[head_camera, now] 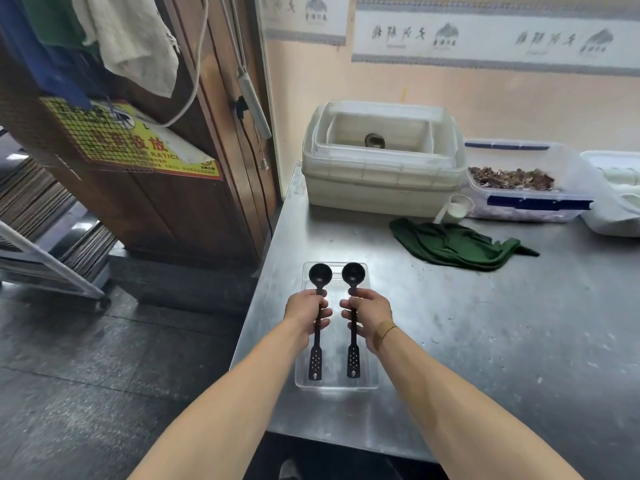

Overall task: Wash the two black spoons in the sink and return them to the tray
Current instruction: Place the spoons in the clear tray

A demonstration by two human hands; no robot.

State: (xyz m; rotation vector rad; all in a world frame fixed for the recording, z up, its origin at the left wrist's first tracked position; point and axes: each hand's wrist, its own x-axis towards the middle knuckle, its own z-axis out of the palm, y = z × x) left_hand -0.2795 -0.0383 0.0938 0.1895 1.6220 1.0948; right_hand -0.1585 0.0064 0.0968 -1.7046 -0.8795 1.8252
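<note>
Bare steel table (pixel 485 323) lies open at 3 o'clock of the clear tray (pixel 370 382). At 1 o'clock, green cloth (pixel 453 244) blocks the way. At 12, stacked white tubs (pixel 381 174) wall the far edge. At 9, table edge drops to floor (pixel 104 358); wooden cabinet (pixel 173 202) at 11.

a steel worktop (pixel 467 323) carries stacked white tubs (pixel 381 168) at its back left corner, a crumpled green cloth (pixel 457 245) just in front, and a clear box (pixel 519 188) of brown bits along the back edge.
</note>
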